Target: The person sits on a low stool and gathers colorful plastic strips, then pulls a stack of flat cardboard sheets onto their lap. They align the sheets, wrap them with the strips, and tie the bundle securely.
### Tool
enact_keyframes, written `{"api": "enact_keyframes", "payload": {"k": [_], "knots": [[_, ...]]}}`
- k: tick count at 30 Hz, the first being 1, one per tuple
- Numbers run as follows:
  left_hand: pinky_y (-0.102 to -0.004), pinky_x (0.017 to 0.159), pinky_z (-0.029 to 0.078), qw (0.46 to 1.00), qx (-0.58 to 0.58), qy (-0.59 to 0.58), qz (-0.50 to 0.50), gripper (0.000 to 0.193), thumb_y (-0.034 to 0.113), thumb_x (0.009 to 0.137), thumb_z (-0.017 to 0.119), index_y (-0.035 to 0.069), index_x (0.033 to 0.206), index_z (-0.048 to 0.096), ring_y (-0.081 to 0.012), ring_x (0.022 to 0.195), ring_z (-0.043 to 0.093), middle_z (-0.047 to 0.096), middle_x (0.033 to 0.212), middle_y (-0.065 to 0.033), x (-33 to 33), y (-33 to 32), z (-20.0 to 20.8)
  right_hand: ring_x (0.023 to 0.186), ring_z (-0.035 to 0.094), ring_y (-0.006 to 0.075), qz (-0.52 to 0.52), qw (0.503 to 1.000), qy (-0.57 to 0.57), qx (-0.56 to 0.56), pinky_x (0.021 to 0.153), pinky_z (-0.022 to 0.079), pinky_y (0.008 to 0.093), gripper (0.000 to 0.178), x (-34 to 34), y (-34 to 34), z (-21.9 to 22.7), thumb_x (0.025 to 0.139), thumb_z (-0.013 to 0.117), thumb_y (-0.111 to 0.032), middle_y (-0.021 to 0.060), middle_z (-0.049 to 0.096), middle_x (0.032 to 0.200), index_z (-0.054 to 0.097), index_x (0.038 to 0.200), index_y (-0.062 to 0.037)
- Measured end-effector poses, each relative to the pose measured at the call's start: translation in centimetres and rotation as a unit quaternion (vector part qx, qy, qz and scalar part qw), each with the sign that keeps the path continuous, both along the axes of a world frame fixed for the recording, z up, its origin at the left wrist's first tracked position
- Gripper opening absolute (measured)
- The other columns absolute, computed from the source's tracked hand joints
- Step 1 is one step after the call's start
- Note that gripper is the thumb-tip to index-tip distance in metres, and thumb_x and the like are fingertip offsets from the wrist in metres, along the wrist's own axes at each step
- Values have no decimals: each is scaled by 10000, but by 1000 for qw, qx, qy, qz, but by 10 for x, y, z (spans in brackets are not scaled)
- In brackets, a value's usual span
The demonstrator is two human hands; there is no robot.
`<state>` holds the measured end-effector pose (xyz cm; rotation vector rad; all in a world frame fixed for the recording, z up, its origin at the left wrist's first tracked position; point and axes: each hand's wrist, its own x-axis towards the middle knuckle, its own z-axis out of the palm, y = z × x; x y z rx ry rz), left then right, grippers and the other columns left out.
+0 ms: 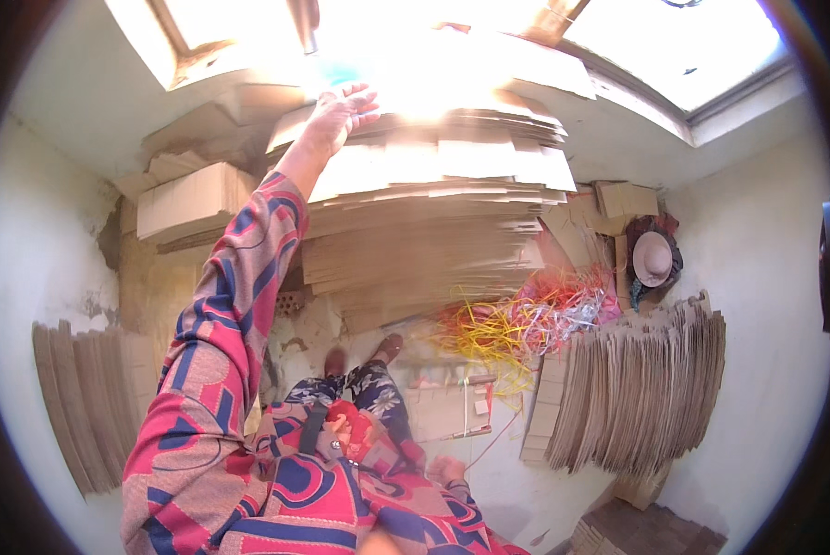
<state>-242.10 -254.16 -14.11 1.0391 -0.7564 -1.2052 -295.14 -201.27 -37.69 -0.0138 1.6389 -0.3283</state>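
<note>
"Logging the left hand [343, 113] first: holding anything?"

"Nothing I can make out. Out ahead at the far left of the pile [424, 264], fingers loosely spread, slightly bent. Teal patch [341, 70] just beyond is lost in glare; contact, can't tell."

"Right hand [447, 470]?"

"Low, near the person's right side. Small, blurred. Can't tell how far the fingers open or whether they hold something."

"Pile's where?"

"Straight ahead, under the windows [683, 55]. Flat cardboard sheets, layered high, edges uneven."

"How far along?"

"My read: plenty is stacked, and no sheet shows in the left hand. Can't tell handled sheets from unhandled, so no count of what's left."

"Other stuff?"

"Right row [637, 393] of sheets, packed on edge. Left row [86, 407], much the same, by the left wall. Carton block [193, 199] left of the pile. Hat [652, 259] over on the right, on something dark. Pale panel [438, 412] on the floor near the shoes [389, 348]; kind unclear."

"Anything in the way?"

"Tangle [526, 319] of yellow, red and white strips, between pile and right row. Could snag a foot, I'd guess. Glare also hides much of the pile's top."
</note>
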Motion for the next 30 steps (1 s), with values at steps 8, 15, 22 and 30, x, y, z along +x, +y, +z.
{"api": "enact_keyframes", "payload": {"k": [8,15,22,30], "knots": [[-317,963,430,997,21,65,44,339,203,936,501,-7,1200,531,-243,1161,505,567,1204,-139,1,-164,-79,640,645,399,-57,998,-7,-13,536,554,497,214,-24,-45,-20,846,543,-93,239,626,804,575,1014,35],[-327,977,425,996,54,15,75,343,195,942,482,-26,1201,525,-253,1156,513,565,1205,-159,-14,-202,-115,619,650,321,-90,993,71,-31,540,567,426,202,-61,-45,1,854,560,-93,183,631,802,565,1024,16],[-337,991,420,994,44,-69,70,347,186,948,463,-44,1203,519,-264,1151,521,563,1205,-178,8,-250,-133,591,644,229,-144,988,51,-16,519,554,355,50,-39,-55,-10,833,575,-80,86,627,702,614,827,-49],[-349,1006,414,993,55,-91,41,353,176,955,442,-65,1204,513,-277,1145,530,560,1205,-200,14,-305,-154,655,655,204,-174,981,80,-22,585,564,328,170,-3,-62,48,852,581,-104,102,639,843,594,1001,-23]]}}
